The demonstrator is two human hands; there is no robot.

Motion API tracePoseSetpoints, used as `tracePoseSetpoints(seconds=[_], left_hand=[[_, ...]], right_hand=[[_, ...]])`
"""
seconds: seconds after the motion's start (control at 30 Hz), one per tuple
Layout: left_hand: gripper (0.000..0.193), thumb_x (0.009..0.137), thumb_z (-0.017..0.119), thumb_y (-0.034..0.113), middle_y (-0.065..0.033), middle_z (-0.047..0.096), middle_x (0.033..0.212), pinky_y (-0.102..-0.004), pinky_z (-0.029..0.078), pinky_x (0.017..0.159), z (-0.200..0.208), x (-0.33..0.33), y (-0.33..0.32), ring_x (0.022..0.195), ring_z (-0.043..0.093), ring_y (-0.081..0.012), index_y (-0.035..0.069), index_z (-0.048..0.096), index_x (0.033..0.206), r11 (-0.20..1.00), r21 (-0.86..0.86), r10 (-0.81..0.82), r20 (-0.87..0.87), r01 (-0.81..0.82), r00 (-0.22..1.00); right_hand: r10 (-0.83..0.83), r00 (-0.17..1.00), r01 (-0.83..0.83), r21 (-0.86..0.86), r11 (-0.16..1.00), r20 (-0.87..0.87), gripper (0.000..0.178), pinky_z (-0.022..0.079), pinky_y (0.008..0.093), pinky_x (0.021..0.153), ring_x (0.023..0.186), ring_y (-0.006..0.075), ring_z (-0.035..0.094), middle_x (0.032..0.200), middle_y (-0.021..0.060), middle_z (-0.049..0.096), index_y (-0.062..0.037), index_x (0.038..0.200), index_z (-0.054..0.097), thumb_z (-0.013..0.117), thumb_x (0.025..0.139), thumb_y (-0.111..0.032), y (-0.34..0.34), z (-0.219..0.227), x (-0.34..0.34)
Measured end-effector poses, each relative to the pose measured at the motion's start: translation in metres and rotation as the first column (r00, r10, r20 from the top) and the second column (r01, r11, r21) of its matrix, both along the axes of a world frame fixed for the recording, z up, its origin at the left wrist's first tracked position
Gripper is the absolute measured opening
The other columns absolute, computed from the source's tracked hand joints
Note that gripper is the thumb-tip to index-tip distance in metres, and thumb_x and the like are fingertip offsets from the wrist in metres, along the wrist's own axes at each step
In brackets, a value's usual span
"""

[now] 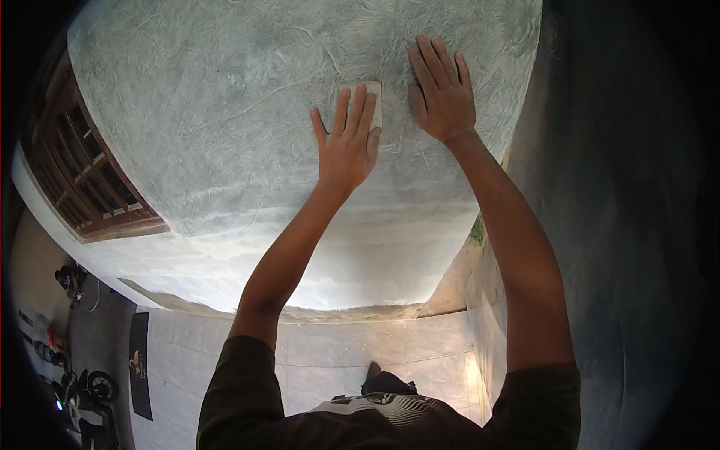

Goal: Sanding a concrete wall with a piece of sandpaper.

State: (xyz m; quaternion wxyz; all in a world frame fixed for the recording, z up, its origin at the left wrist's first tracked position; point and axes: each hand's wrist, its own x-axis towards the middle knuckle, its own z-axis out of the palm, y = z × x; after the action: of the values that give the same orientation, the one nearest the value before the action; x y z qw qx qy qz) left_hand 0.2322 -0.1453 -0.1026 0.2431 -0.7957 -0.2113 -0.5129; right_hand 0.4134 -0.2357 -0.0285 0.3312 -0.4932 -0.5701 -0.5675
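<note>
A mottled grey plastered wall [247, 112] with rough, swirling marks rises in front of me. My left hand [347, 142] lies flat over a small pale rectangular sheet [376, 99], pressing it against the wall. The sheet's top and right edges show past my fingers; the rest is covered, and I cannot tell its material. Farther right and slightly higher, my right hand [445, 97] rests with its palm on the bare plaster. Its fingers are stretched out and hold nothing. Both arms reach up and forward.
A brown wooden barred window [86, 169] is set in the wall at left. Below lie a pale tiled floor [322, 349] and a dark mat [139, 367]. A motorcycle [90, 397] stands at the lower left. A dark grey wall [600, 225] runs along the right.
</note>
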Motion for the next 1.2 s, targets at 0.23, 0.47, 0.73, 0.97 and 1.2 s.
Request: tracePoseSetpoints(seconds=[0.23,0.47,0.73,0.97,1.2], left_hand=[[0.059,0.102,0.046,0.033,-0.0064,0.029,0.164,-0.0653,-0.002,0.117,0.030,0.006,0.001,0.153,0.021,-0.0280,0.011,0.035,0.155,0.997,0.071,-0.045,0.051,0.042,0.998],[0.057,0.102,0.046,0.031,-0.0064,0.028,0.164,-0.0661,0.003,0.117,0.056,-0.011,-0.003,0.153,0.022,-0.0288,0.012,0.036,0.155,0.993,0.115,0.005,0.034,-0.009,0.999],[0.062,0.098,0.055,0.032,-0.0026,0.029,0.164,-0.0678,0.006,0.116,-0.007,-0.015,0.004,0.152,0.023,-0.0253,0.017,0.037,0.155,0.997,0.075,-0.013,-0.055,0.018,0.998],[0.057,0.104,0.042,0.034,-0.0076,0.027,0.164,-0.0684,0.006,0.115,0.042,-0.002,0.004,0.153,0.021,-0.0305,0.014,0.034,0.156,0.994,0.107,-0.009,0.072,0.001,0.997],[0.058,0.100,0.052,0.033,-0.0032,0.029,0.164,-0.0688,0.006,0.116,0.053,-0.005,0.003,0.153,0.022,-0.0262,0.016,0.038,0.154,0.993,0.113,-0.019,0.029,0.015,0.999]], right_hand=[[-0.035,0.999,0.035,-0.024,0.999,-0.011,0.058,0.024,0.0538,0.119,0.149,0.0248,0.030,0.161,0.0030,0.034,-0.0154,0.151,0.043,0.052,0.095,-0.028,-0.005,-0.012,0.001],[-0.072,0.997,0.071,-0.013,0.997,-0.022,0.061,0.028,0.0515,0.118,0.147,0.0209,0.033,0.160,-0.0011,0.036,-0.0211,0.150,0.045,0.058,0.092,-0.031,-0.005,-0.018,-0.006],[-0.055,0.998,0.055,-0.006,0.998,-0.029,0.062,0.027,0.0510,0.119,0.148,0.0203,0.032,0.161,-0.0026,0.034,-0.0225,0.151,0.043,0.059,0.091,-0.032,-0.004,-0.013,-0.006],[-0.063,0.997,0.062,-0.027,0.998,-0.039,0.061,0.027,0.0504,0.119,0.148,0.0194,0.032,0.161,-0.0034,0.034,-0.0243,0.151,0.043,0.059,0.092,-0.032,-0.005,-0.016,0.001],[-0.036,0.999,0.036,-0.017,0.999,-0.021,0.060,0.024,0.0522,0.119,0.149,0.0226,0.029,0.162,-0.0005,0.032,-0.0202,0.152,0.041,0.055,0.094,-0.030,-0.001,-0.016,0.000]])
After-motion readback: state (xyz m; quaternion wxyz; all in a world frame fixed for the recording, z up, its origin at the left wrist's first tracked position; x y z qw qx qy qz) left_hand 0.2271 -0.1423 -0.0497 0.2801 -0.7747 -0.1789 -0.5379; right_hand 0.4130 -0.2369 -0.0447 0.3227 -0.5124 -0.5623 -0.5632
